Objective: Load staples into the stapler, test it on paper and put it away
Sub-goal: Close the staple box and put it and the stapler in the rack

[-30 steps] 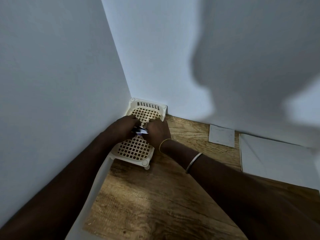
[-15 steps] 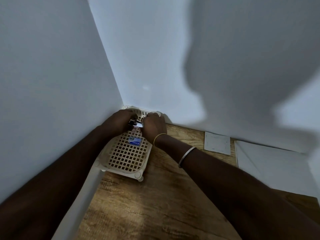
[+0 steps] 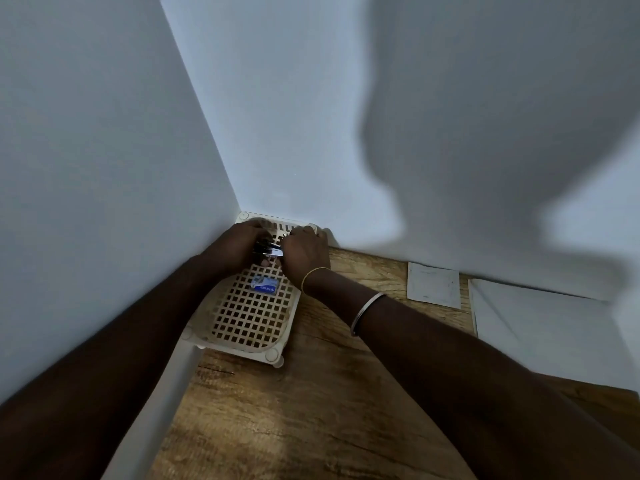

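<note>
A small metal stapler (image 3: 270, 250) is held between both hands above the far end of a cream lattice basket (image 3: 249, 327) in the wall corner. My left hand (image 3: 239, 247) grips its left end and my right hand (image 3: 304, 254) grips its right end; most of the stapler is hidden by the fingers. A small blue and white staple box (image 3: 265, 284) lies on the basket's grid floor just below the hands. A large white sheet of paper (image 3: 547, 323) lies on the wooden table at the right.
The wooden table (image 3: 294, 420) meets white walls on the left and at the back. A small white square card (image 3: 433, 285) lies against the back wall, between the basket and the paper. A large shadow falls on the back wall.
Both hands moved with the stapler toward the basket's far end, which uncovered the blue staple box on the grid. The camera shifted slightly.
</note>
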Available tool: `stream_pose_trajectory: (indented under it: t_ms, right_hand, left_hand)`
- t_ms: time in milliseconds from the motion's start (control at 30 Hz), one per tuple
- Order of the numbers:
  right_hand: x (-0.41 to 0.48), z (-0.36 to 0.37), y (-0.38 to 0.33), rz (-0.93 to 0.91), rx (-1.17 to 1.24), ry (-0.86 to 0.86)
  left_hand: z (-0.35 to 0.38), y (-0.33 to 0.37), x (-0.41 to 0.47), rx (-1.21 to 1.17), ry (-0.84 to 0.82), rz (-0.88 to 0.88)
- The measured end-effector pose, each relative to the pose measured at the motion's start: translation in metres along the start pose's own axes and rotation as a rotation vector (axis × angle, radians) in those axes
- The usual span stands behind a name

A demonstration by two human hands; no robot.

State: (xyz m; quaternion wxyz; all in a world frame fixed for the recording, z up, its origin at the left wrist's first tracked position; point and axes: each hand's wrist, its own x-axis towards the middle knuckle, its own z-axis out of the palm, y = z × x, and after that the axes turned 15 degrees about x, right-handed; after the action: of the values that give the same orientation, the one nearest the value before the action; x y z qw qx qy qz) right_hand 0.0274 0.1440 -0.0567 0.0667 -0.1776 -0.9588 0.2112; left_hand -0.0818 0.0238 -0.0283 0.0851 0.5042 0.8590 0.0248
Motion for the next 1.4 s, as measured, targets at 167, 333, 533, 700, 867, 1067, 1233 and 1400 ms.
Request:
stream_pose_trajectory:
  t_ms: [167,333,533,700,867,1067,1233,1400]
  right_hand:
    - [-0.001,-0.001,0.0,0.003,-0.001,0.001]
    - [-0.004,-0.005,0.001,-0.014,0.018,0.002]
    - [-0.022,-0.02,-0.001,-0.01,0.06,0.01]
    - [-0.083,-0.028,0.014,-0.07,0.2,0.087]
    - [-0.163,-0.02,0.044,-0.024,0.227,0.084]
    - [-0.24,-0.041,0.085,0.079,0.168,0.068]
    - [-0.272,-0.108,0.118,0.133,0.16,0.182]
    - [-0.269,-0.205,0.14,0.095,0.117,0.426]
  left_hand:
    - [0.003,0.0,0.0,-0.015,0.029,0.003]
    - [-0.003,0.0,-0.004,-0.018,0.0,-0.032]
    - [-0.007,0.005,-0.022,0.021,0.078,-0.076]
    - [0.004,0.04,-0.065,-0.054,0.243,-0.16]
    - [0.034,0.093,-0.104,-0.113,0.294,-0.14]
    - [0.045,0.154,-0.122,-0.081,0.281,0.006]
    - [0.007,0.197,-0.107,-0.073,0.289,0.12]
    - [-0.066,0.242,-0.075,-0.021,0.434,0.242]
